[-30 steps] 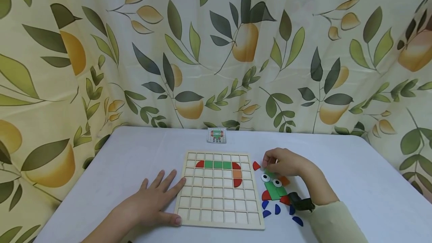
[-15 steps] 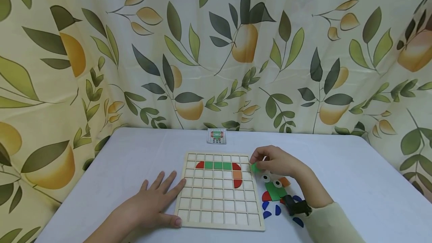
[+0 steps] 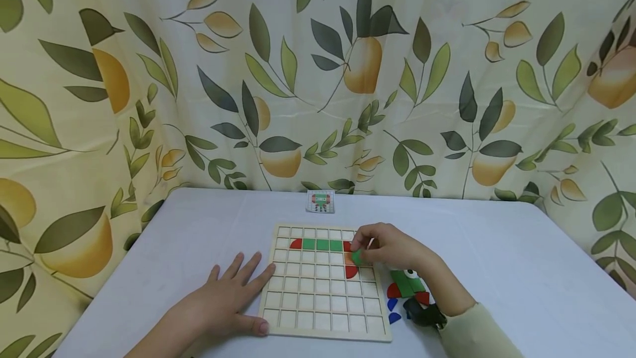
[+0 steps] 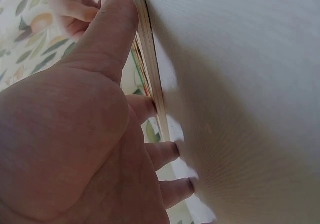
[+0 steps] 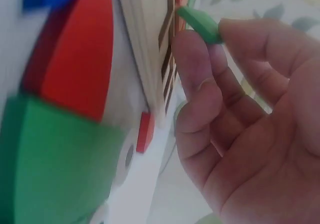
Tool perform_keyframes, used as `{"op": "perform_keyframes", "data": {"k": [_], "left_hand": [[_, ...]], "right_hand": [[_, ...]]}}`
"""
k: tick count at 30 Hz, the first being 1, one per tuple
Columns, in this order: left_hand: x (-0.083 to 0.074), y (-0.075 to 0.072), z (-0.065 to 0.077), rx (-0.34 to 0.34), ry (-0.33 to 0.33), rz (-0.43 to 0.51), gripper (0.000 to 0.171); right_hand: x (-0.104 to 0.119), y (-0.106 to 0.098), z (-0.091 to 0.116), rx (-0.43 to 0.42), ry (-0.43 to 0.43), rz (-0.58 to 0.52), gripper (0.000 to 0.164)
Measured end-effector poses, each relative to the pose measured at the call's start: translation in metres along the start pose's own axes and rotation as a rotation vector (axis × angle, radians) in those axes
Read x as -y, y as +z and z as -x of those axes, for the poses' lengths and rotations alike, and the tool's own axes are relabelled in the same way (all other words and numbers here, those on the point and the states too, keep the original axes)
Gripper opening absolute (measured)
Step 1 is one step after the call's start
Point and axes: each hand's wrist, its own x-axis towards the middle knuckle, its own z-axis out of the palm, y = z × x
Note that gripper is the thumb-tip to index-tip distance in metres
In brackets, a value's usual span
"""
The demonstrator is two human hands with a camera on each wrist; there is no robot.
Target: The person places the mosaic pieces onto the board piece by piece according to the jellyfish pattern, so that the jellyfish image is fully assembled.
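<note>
My right hand (image 3: 390, 248) pinches a small green tile (image 3: 356, 257) between thumb and fingers, over the right part of the wooden grid board (image 3: 323, 304). In the right wrist view that green tile (image 5: 201, 24) is tilted, close to the board's face. Set in the grid are a row of green squares (image 3: 322, 245), a rounded red piece (image 3: 296, 243) at its left end and another red one at its right end, partly behind the fingers. Below that come an orange square, partly covered, and a red piece (image 3: 351, 272). My left hand (image 3: 223, 297) lies with fingers spread, thumb and index finger at the board's left edge.
Right of the board lie loose green tiles (image 3: 404, 285), red pieces (image 3: 393, 290), blue half-rounds (image 3: 395, 317) and a white eye disc (image 3: 410, 273), partly hidden by the right wrist with its black camera (image 3: 422, 312). A pattern card (image 3: 320, 201) is at the table's back edge.
My right hand has carried the green tile from the loose pile leftward, past the board's right edge and over the grid. The left hand has stayed in place.
</note>
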Motion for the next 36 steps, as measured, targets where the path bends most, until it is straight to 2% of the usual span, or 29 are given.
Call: {"op": "perform_keyframes", "data": {"k": [9, 15, 21, 28, 36], "left_hand": [[-0.001, 0.0, 0.0, -0.005, 0.003, -0.004, 0.106], [0.0, 0.001, -0.001, 0.001, 0.001, -0.002, 0.106], [0.001, 0.001, 0.001, -0.006, 0.009, 0.0, 0.107], [0.0, 0.001, 0.0, 0.003, 0.001, 0.001, 0.107], [0.001, 0.002, -0.002, -0.001, 0.002, -0.002, 0.106]], "right_hand": [[0.018, 0.009, 0.0, -0.008, -0.059, 0.03, 0.01], [0.027, 0.02, -0.002, -0.016, -0.074, 0.102, 0.012], [0.03, 0.029, -0.003, -0.036, -0.085, 0.193, 0.015], [0.031, 0.033, -0.003, -0.027, -0.114, 0.217, 0.013], [0.034, 0.027, -0.001, 0.026, -0.17, 0.256, 0.03]]}}
